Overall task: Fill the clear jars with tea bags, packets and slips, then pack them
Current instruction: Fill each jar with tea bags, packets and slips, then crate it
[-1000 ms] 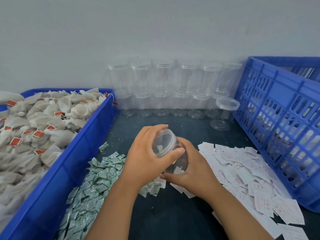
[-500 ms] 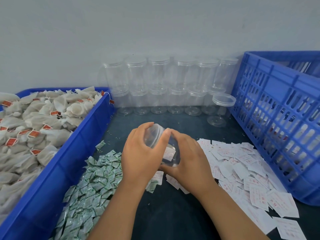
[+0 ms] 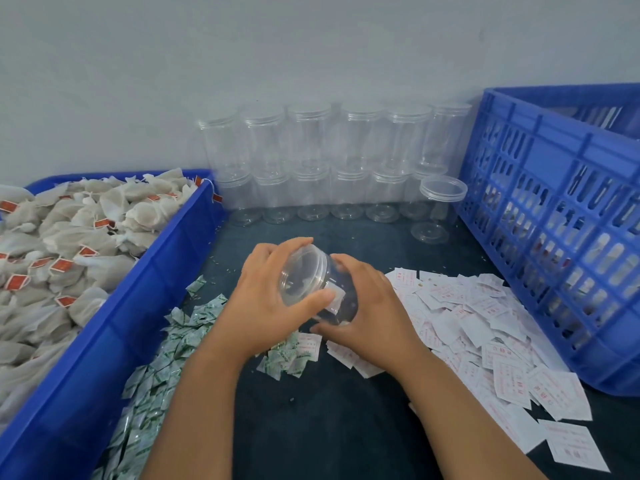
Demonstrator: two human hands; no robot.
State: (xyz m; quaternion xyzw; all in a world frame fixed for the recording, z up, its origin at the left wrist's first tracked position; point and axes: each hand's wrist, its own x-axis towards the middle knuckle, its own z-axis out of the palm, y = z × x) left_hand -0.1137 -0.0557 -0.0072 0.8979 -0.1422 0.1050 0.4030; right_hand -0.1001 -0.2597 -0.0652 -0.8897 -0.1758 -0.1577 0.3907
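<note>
A clear jar (image 3: 320,289) lies tilted above the dark table, its lidded end pointing up and left. My left hand (image 3: 266,299) grips the lid (image 3: 301,271), thumb across its lower rim. My right hand (image 3: 367,313) wraps the jar's body from the right. A white slip shows inside the jar. Green-and-white packets (image 3: 166,368) lie heaped at the lower left, white slips with red print (image 3: 485,323) at the right. Tea bags with red tags (image 3: 69,244) fill the blue bin.
Two stacked rows of clear lidded jars (image 3: 329,161) stand against the wall, one more jar (image 3: 438,206) in front at the right. The blue bin (image 3: 114,334) borders the left, a blue slotted crate (image 3: 561,244) the right. Dark table (image 3: 329,427) lies between.
Both hands keep hold of the jar. The jar has tipped so its lid faces more to the left, and the left thumb has slid along the lid's rim.
</note>
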